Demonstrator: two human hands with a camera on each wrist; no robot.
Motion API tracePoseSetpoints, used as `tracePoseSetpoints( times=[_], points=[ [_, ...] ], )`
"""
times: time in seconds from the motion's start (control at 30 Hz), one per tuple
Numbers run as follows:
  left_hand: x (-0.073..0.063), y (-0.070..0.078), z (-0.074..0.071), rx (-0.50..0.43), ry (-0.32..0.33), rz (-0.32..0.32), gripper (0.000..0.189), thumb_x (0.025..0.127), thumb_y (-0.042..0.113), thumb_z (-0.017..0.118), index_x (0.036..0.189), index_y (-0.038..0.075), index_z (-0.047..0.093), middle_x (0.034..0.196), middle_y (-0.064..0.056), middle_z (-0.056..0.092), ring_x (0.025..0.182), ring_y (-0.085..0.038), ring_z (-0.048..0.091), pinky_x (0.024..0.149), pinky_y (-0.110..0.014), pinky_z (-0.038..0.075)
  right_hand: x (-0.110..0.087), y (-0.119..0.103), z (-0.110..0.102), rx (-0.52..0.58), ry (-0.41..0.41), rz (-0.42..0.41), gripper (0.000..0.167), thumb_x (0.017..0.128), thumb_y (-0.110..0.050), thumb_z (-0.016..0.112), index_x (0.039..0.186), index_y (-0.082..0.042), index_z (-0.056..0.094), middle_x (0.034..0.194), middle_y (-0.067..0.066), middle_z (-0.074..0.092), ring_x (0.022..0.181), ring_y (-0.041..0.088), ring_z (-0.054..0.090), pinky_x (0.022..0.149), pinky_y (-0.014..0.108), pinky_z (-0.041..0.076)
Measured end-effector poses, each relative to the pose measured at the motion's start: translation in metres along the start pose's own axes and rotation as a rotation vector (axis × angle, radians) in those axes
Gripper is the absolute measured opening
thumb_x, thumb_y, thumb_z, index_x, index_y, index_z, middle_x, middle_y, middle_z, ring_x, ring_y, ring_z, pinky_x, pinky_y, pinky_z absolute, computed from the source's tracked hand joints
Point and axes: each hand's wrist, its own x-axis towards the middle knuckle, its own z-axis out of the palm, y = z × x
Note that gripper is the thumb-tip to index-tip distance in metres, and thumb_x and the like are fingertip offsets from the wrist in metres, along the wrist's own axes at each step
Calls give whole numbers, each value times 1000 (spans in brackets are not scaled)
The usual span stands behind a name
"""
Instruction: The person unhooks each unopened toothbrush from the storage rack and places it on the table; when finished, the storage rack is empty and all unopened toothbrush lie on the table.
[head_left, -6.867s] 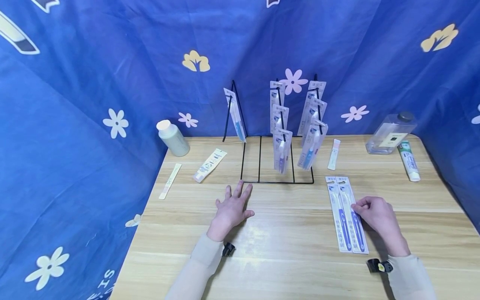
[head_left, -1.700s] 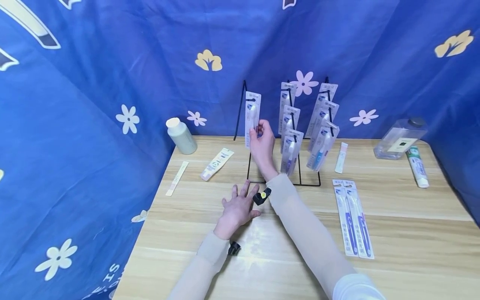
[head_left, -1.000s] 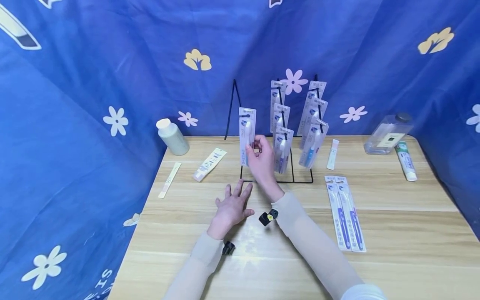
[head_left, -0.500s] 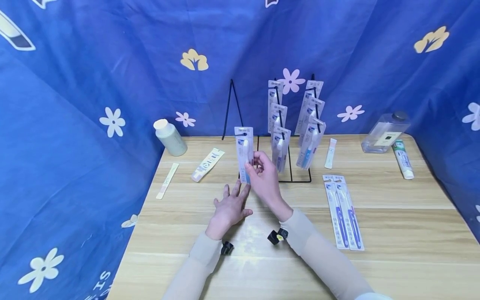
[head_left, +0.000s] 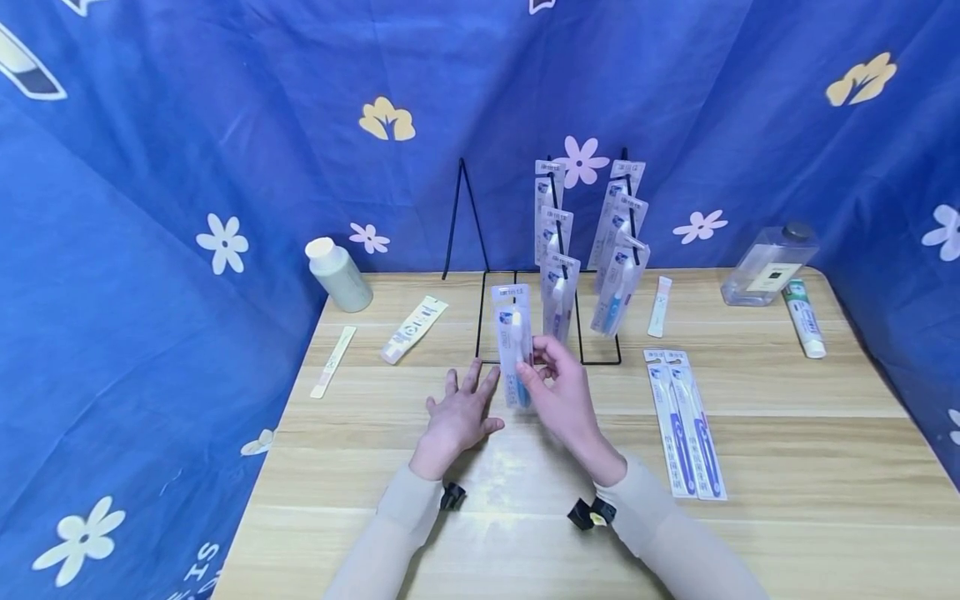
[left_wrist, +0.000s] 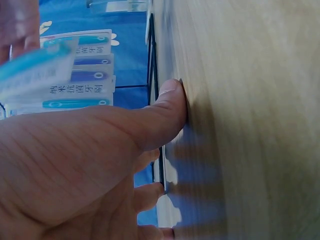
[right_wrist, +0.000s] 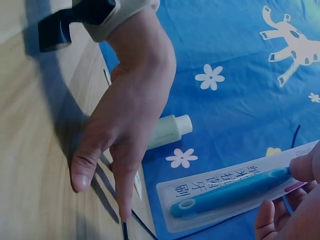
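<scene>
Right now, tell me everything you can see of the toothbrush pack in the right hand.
The toothbrush pack is long and narrow, with pale printed backing and a clear, plastic-looking cover over one brush. The brush has a whitish head end and a blue handle; Chinese characters run alongside it. The pack looks unopened. The right hand pinches its lower part, thumb in front, holding it aloft, roughly upright; in the head view it overlaps the base of the rack.

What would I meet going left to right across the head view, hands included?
White-capped bottle, flat pale packet, left hand, held toothbrush pack, right hand, two flat-lying toothbrush packs, clear bottle, toothpaste tube.
</scene>
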Motion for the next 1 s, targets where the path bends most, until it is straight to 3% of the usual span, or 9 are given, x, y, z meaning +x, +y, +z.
tracePoseSetpoints(
  times=[0.17,0.47,0.7,0.87,1.0],
  points=[
    [0,0,0,2,1,-2,94,88,55,71,163,35,19,173,-3,10,154,-49,16,104,-82,32,-13,-3,-18,-27,5,29,25,88,6,69,113,0,66,104,15,72,89,12,65,74,20,54],
    [0,0,0,4,-4,3,95,88,55,71,163,35,18,173,-3,9,154,-50,15,104,-82,33,-33,2,-61,-133,52,62,24,87,10,67,110,3,66,100,17,74,89,20,65,74,21,54],
    [-1,1,0,-1,-9,3,95,88,55,71,163,35,17,173,-3,9,155,-50,15,104,-82,32,-45,10,-99,-198,172,106,27,86,12,68,111,3,68,92,18,75,78,4,60,69,16,51],
    [0,2,-1,-3,-12,-9,96,87,54,72,163,35,17,173,-2,9,155,-49,14,105,-82,32,-51,12,-128,-216,230,168,28,86,9,71,114,3,69,83,-4,74,73,0,61,63,14,51],
    [0,2,-2,4,-12,-10,95,88,54,72,163,35,17,173,-2,9,155,-49,15,105,-82,32,-53,15,-154,-224,267,244,29,89,1,74,117,4,68,81,-22,71,75,-4,66,67,12,55]
  ],
)
